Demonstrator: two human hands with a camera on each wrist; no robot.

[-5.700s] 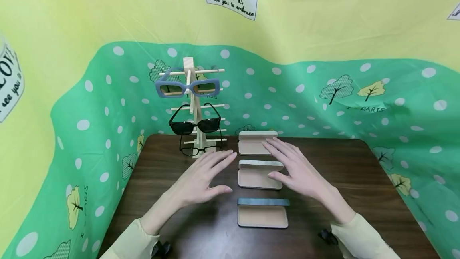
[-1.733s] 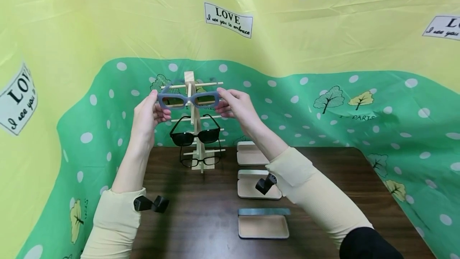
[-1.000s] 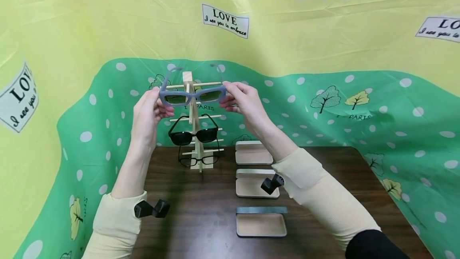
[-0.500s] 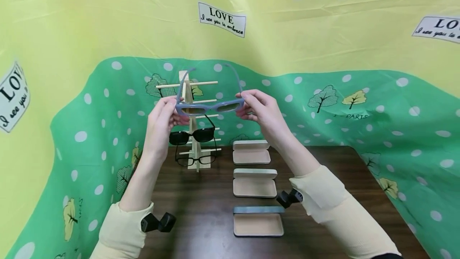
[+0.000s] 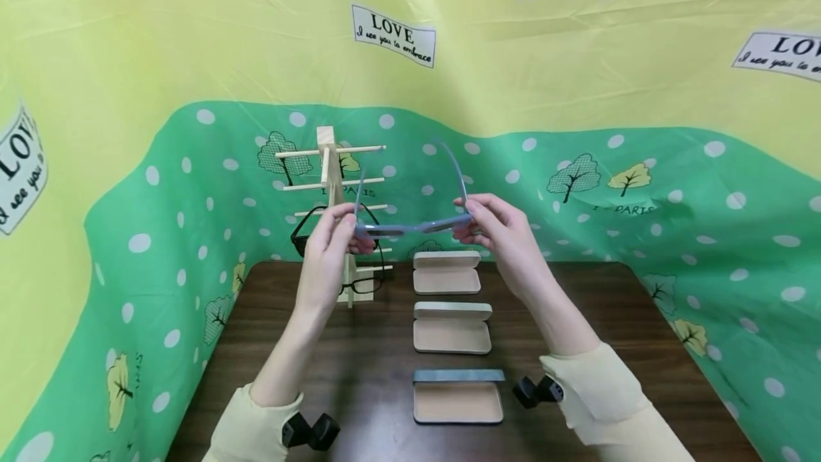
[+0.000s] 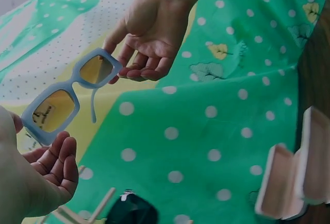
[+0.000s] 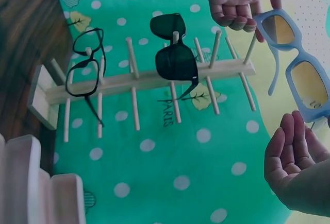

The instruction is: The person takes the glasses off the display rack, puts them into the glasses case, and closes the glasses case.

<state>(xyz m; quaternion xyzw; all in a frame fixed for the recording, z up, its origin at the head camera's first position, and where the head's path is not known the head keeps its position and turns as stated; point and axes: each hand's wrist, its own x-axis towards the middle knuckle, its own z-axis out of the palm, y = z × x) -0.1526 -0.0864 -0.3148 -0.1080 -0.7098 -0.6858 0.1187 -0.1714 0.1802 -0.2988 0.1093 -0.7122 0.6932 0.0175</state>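
Note:
Blue-framed sunglasses [image 5: 417, 227] with amber lenses are held in the air between both hands, their temples unfolded and pointing away. My left hand [image 5: 329, 255] pinches the left end of the frame, and my right hand [image 5: 507, 241] pinches the right end. In the left wrist view the sunglasses [image 6: 64, 98] show both lenses, with a hand at each corner. Behind the left hand stands a wooden eyewear rack [image 5: 326, 135]. The right wrist view shows black sunglasses [image 7: 177, 62] and clear black-rimmed glasses [image 7: 82, 77] hanging on it.
Three open eyeglass cases stand in a column on the brown table [image 5: 577, 376]: a far case [image 5: 447, 280], a middle case [image 5: 452, 335] and a near case [image 5: 458, 403] with a blue lid. A patterned cloth [image 5: 577, 91] hangs behind the table.
Both hands took hold of the blue sunglasses on the rack, lifted them off, and moved them right, toward the body and lower. The frame has tilted so its lenses appear narrower.

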